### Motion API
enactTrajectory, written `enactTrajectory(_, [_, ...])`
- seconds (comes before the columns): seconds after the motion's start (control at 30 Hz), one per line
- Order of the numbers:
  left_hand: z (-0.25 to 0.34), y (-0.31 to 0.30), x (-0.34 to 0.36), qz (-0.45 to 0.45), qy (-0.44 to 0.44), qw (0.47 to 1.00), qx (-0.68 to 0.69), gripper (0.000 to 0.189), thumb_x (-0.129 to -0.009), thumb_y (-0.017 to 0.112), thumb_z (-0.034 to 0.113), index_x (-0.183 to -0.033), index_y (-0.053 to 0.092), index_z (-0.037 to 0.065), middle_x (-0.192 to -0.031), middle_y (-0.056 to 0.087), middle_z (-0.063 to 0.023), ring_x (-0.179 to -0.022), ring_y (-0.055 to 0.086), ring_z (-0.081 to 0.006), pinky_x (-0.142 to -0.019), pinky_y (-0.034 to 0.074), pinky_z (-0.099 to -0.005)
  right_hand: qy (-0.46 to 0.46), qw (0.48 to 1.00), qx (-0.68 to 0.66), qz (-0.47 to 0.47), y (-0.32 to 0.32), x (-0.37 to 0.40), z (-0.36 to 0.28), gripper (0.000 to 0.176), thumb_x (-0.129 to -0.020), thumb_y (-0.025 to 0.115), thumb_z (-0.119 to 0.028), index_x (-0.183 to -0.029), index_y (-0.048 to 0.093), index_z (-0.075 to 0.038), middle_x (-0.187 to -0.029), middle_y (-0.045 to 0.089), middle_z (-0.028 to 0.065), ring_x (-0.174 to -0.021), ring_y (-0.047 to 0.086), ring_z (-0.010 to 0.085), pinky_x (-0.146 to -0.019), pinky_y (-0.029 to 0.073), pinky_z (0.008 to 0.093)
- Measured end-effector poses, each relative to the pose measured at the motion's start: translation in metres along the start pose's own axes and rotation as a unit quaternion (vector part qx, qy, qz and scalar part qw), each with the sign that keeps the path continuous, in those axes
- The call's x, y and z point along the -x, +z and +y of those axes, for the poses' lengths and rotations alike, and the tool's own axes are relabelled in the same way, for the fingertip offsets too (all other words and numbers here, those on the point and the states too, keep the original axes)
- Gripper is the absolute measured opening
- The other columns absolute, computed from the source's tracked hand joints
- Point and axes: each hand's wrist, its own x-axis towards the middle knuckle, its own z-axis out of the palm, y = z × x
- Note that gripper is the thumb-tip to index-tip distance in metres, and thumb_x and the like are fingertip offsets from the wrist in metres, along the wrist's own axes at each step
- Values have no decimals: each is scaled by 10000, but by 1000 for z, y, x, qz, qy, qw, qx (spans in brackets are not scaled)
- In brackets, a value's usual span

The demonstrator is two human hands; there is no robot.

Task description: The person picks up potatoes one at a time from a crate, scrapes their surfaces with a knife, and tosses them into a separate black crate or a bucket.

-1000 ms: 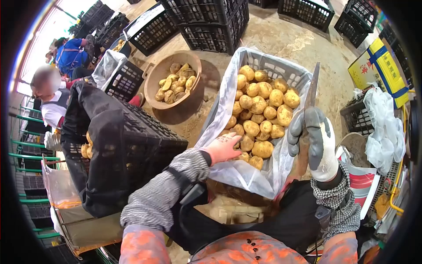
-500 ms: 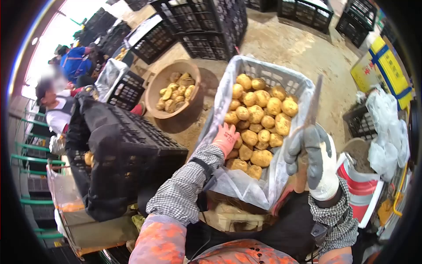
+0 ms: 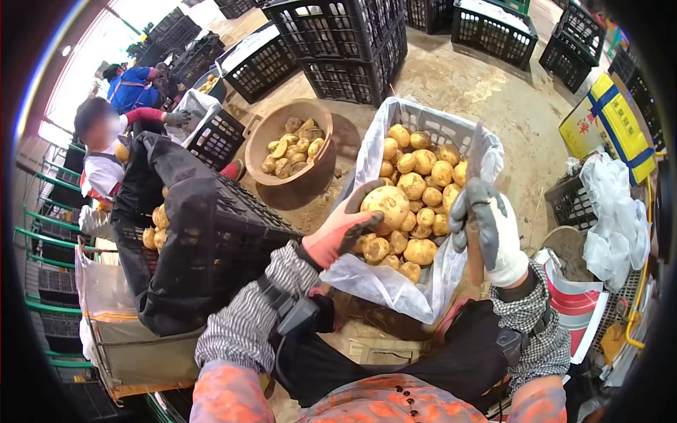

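My left hand [image 3: 337, 227], in a red and dark glove, holds a large round potato [image 3: 386, 207] above the near left part of a crate. My right hand [image 3: 497, 229], in a white and grey glove, is wrapped round the handle of a knife [image 3: 485, 151]. Its long, brownish blade points up and away, over the crate's right side. The crate [image 3: 384, 287] is lined with white sheeting and holds many potatoes [image 3: 424, 161] in a heap.
Left of the crate stands a brown tub [image 3: 257, 151] with cut and whole potatoes. A black crate [image 3: 264, 225] draped with dark cloth is tilted at left. Stacked black crates [image 3: 345, 53] stand behind. Two people sit at far left. Plastic bags [image 3: 613, 211] and a yellow box [image 3: 620, 120] are at right.
My left hand has risen from the potatoes in the crate, moving left and toward me, with a large potato in its grasp. My right hand still holds the knife, slightly shifted.
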Motion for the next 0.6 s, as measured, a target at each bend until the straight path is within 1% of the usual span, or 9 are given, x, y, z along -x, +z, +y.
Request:
enactTrajectory(0.07, [14, 22, 26, -6, 114, 988, 103, 703, -798, 659, 79, -1409, 314, 34, -1329, 462, -117, -1225, 473, -217, -1004, 420, -341, 42, 999, 15, -30, 11, 3, 3, 394, -939, 534, -407, -827, 540, -29, -676, 547, 57, -495, 506, 112, -457, 424, 239])
enactTrajectory(0.1, [13, 28, 35, -7, 115, 988, 103, 703, -798, 659, 79, -1409, 314, 34, -1329, 462, -117, -1225, 473, -217, -1004, 420, -341, 58, 997, -13, -48, 21, 7, 5, 351, -944, 531, -377, -833, 545, -44, -688, 547, 46, -532, 509, 103, -464, 419, 229])
enactTrajectory(0.17, [9, 36, 45, 38, 181, 979, 91, 786, -757, 698, 100, -1425, 294, 14, -1358, 415, -101, -1244, 433, -179, -1023, 375, -305, 86, 991, 44, -92, 26, 7, 17, 319, -945, 534, -348, -952, 567, -32, -720, 555, 18, -607, 521, 81, -498, 420, 209])
enactTrajectory(0.23, [11, 41, 52, 35, 173, 981, 79, 793, -745, 704, 101, -1422, 302, 12, -1365, 406, -102, -1253, 423, -180, -1029, 368, -307, 115, 984, 90, -105, 36, 9, 24, 363, -937, 553, -369, -1046, 567, -23, -736, 556, -3, -640, 513, 62, -528, 420, 205])
enactTrajectory(0.37, [7, 43, 57, 44, 163, 985, 42, 798, -734, 684, 53, -1427, 288, 18, -1376, 395, -96, -1263, 411, -176, -1029, 364, -303, 126, 980, 103, -111, 38, 8, 29, 342, -934, 561, -380, -964, 582, -41, -737, 560, 2, -648, 508, 63, -546, 424, 233])
enactTrajectory(0.47, [3, 40, 59, 44, 149, 987, 31, 792, -736, 642, 4, -1436, 273, 44, -1385, 386, -86, -1264, 409, -171, -1029, 366, -303, 105, 973, 172, -115, 38, 6, 33, 351, -940, 545, -381, -921, 580, -33, -735, 572, 24, -660, 528, 73, -552, 425, 251])
enactTrajectory(0.5, [2, 40, 60, 50, 138, 989, 25, 792, -731, 636, 0, -1435, 277, 53, -1387, 383, -83, -1262, 410, -170, -1031, 366, -309, -1, 949, 283, -136, 35, 2, 36, 368, -938, 540, -391, -900, 578, -28, -727, 577, 33, -643, 534, 82, -545, 424, 258])
enactTrajectory(0.53, [1, 39, 60, 56, 127, 990, 19, 793, -726, 630, -5, -1435, 282, 62, -1390, 380, -80, -1260, 410, -169, -1034, 366, -314, -107, 903, 387, -155, 32, -1, 41, 385, -936, 535, -401, -878, 575, -23, -719, 583, 42, -626, 541, 90, -538, 422, 265])
enactTrajectory(0.6, [0, 39, 59, 56, 144, 988, 8, 800, -716, 643, 4, -1429, 284, 56, -1390, 381, -102, -1271, 405, -201, -1046, 353, -338, -126, 918, 346, -144, 33, -3, 45, 424, -929, 529, -441, -826, 559, -30, -690, 575, 35, -562, 528, 93, -500, 407, 262])
